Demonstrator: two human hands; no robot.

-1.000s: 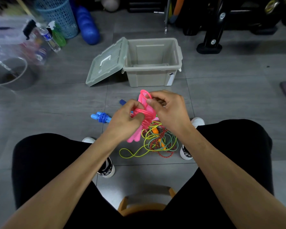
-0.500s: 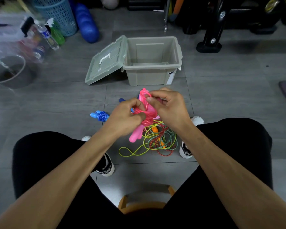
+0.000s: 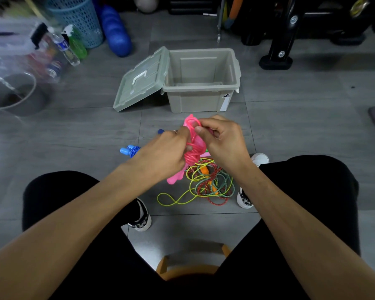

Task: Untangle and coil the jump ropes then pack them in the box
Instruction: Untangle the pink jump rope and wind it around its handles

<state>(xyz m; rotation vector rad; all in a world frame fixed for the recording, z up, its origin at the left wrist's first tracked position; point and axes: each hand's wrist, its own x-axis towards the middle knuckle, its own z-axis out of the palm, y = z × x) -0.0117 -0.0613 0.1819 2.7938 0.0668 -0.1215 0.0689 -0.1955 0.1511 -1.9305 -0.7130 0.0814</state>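
Both hands lifted slightly nearer the open grey plastic box [image 3: 200,87]; tangled yellow-green-red ropes [image 3: 210,185] lie on floor between shoes. Left hand [image 3: 162,154] and right hand [image 3: 222,140] fingers curl round pink plastic jump rope [image 3: 193,144].

Left hand [image 3: 162,154] hides blue rope [image 3: 130,150] (handles peek out).

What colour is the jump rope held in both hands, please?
Pink jump rope, seen clearly in the head view.
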